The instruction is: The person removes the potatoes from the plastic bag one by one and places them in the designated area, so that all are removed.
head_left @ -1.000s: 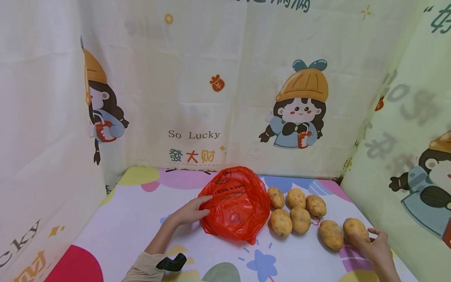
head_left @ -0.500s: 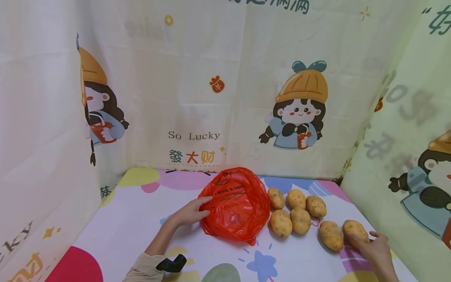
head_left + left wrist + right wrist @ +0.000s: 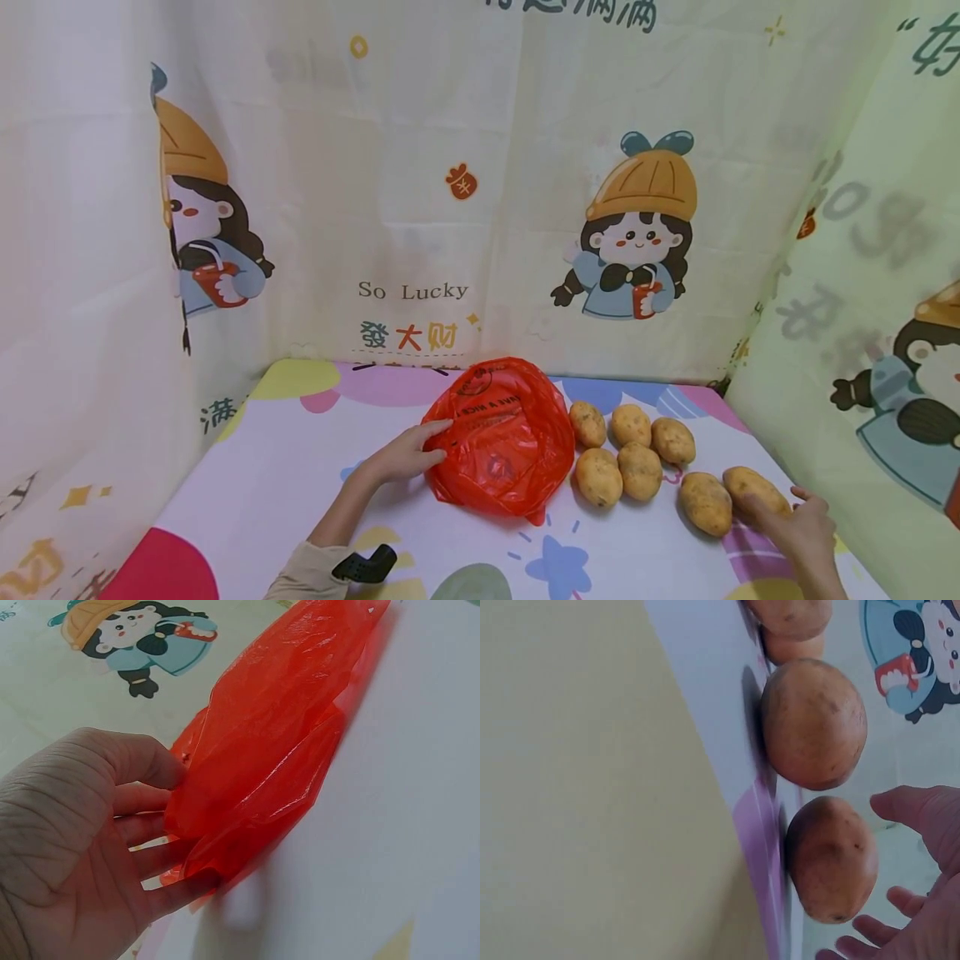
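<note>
A red plastic bag (image 3: 498, 454) with dark print stands with its mouth spread toward the head camera. My left hand (image 3: 411, 450) grips its left rim; in the left wrist view the thumb is on the near face and the other fingers (image 3: 176, 859) go behind the film. On the right, my right hand (image 3: 798, 525) is at the outermost potato (image 3: 753, 490). The right wrist view shows this potato (image 3: 832, 859) with thumb and fingers spread beside it, a gap between. A second potato (image 3: 705, 504) lies just left of it.
Several more potatoes (image 3: 640, 469) lie grouped beside the bag's right side. The table (image 3: 300, 450) has a patterned cover. Printed cloth walls (image 3: 405, 192) enclose the back and both sides. A black band (image 3: 365, 563) is on the left wrist.
The outermost potato has turned and now lies more lengthwise, its left end nearer the neighbouring potato. My right hand shifts slightly to the right and down. The left hand and bag stay put.
</note>
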Motion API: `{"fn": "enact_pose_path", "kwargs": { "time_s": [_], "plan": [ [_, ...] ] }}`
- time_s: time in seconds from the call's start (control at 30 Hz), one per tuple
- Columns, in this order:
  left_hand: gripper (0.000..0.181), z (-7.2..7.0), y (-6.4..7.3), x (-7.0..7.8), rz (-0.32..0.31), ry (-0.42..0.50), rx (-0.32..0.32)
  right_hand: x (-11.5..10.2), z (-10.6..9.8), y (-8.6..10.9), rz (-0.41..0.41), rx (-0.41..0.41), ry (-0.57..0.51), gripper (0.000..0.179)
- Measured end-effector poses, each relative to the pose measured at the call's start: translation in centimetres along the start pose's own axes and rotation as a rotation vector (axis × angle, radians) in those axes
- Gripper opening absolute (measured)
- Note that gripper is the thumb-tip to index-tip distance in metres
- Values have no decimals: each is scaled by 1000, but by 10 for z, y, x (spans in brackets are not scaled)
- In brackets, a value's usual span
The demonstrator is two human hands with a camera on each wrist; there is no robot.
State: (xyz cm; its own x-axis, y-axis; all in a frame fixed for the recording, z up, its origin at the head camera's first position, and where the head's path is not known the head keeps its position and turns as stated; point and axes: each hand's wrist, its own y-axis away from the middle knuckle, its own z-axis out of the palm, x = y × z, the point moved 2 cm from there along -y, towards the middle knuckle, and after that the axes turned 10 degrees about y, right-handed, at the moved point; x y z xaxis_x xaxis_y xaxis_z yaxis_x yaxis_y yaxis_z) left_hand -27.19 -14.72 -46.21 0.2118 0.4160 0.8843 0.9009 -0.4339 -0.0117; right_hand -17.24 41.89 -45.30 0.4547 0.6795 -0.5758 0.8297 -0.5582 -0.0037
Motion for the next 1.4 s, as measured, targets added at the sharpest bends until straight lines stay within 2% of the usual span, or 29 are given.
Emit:
{"fn": "enact_pose_path", "kwargs": {
  "time_s": [0.13,0.3,0.43,0.6,0.7,0.9,1.1,1.2,1.4],
  "plan": [
    [57,0,1,-1,13,6,-1,-12,-2,6,-41,128,23,88],
    [57,0,5,-2,21,8,-9,-38,-6,20,-88,256,-39,84],
    [57,-2,6,-3,32,3,-9,-64,-8,32,-138,315,-103,82],
    [57,-3,6,-4,36,2,-1,-97,-4,51,-269,359,-196,76],
    [57,-2,8,-6,27,-3,-7,-112,3,65,-320,343,-229,73],
    [58,-3,14,-8,14,-12,-11,-144,19,92,-412,248,-302,71],
    [58,-7,16,-5,24,-6,1,-177,37,113,-498,128,-328,70],
    [58,-8,16,-2,31,-16,11,-191,48,123,-517,50,-326,70],
    [58,-15,17,6,47,-71,62,-213,75,136,-573,-26,-344,66]
  ]
}}
